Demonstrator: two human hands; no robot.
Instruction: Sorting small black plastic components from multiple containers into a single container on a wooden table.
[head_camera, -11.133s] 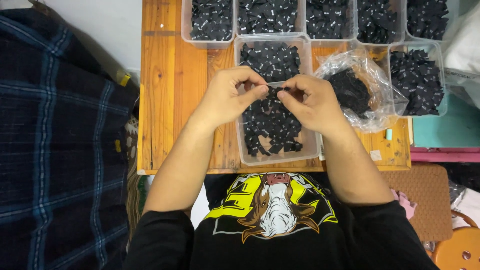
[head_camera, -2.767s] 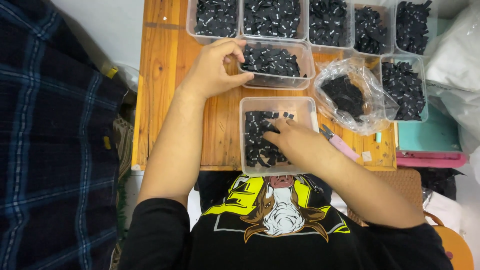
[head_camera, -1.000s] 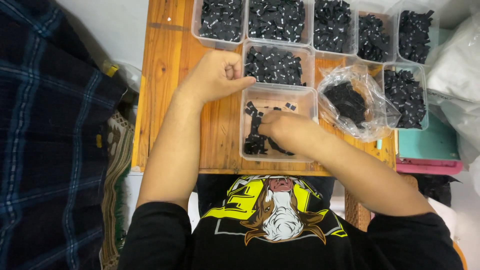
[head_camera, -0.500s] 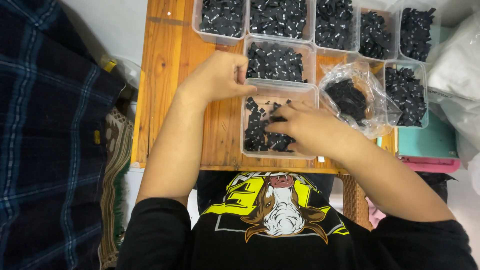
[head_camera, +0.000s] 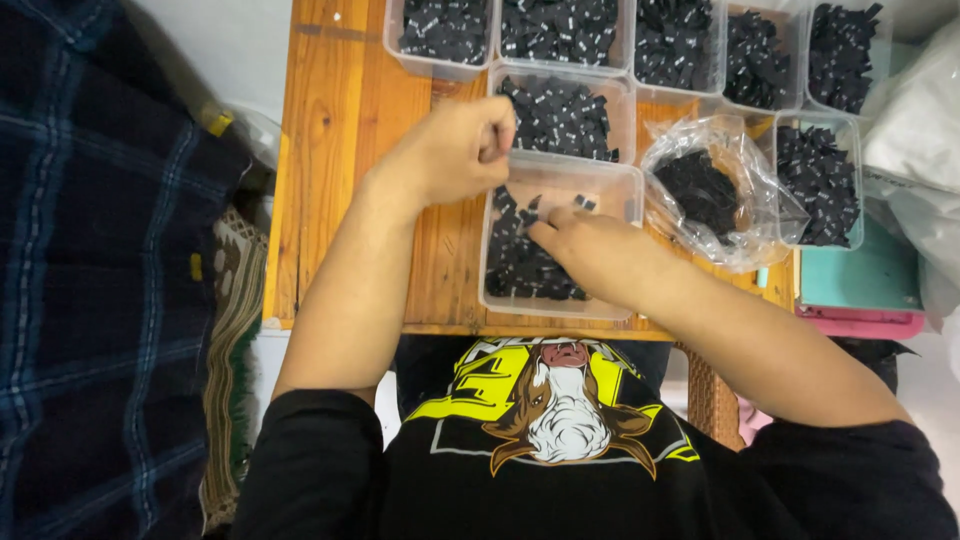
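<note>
Reaching into near clear tub (head_camera: 600, 180), our right hand (head_camera: 600, 255) lay flat on black tags (head_camera: 520, 270), fingers narrow, pointing 10 o'clock. Our left hand (head_camera: 450, 150), at 11 o'clock from pile, was fisted; contents: cannot tell.

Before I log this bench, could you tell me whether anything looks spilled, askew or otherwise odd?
Nothing looks spilled. One batch of black pieces sits in a crumpled clear bag, not a tub like the rest. The right hand is in the near tub.
</note>
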